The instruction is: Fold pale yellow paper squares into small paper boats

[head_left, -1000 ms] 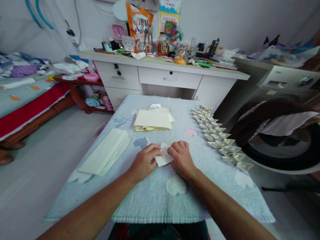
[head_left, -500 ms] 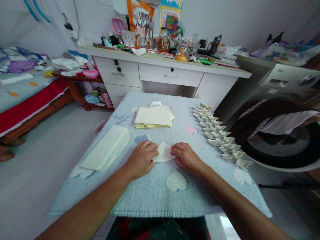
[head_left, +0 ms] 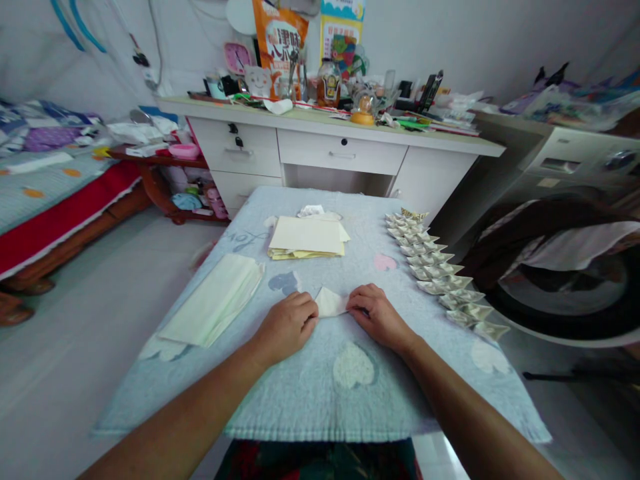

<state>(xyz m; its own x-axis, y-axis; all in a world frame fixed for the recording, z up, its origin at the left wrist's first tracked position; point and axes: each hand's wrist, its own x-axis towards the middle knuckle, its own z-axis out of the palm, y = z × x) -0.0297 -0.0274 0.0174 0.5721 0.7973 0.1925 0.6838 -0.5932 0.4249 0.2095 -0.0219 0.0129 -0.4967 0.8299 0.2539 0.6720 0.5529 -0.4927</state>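
A small folded piece of white paper (head_left: 331, 303) lies on the cloth-covered table between my hands, its peak pointing away from me. My left hand (head_left: 289, 323) grips its left end, fingers curled and pressed together. At the right end, my right hand (head_left: 376, 312) pinches the paper between thumb and fingers. Beyond them sits a stack of cream paper sheets (head_left: 306, 235). Left of my left hand lies a pile of folded pale paper (head_left: 214, 300). Several folded paper boats (head_left: 436, 268) stand in a row along the table's right side.
The table wears a blue patterned cloth (head_left: 320, 400). Behind it stands a white desk (head_left: 345, 150) crowded with jars, bags and small items. A washing machine (head_left: 575, 160) with its door open is at the right, a bed (head_left: 60, 193) at the left. Crumpled white tissue (head_left: 311, 210) lies behind the stack.
The paper between my hands now looks flatter and shorter, its lower edge higher up. My right hand has shifted slightly right, and my left fingers have curled in more.
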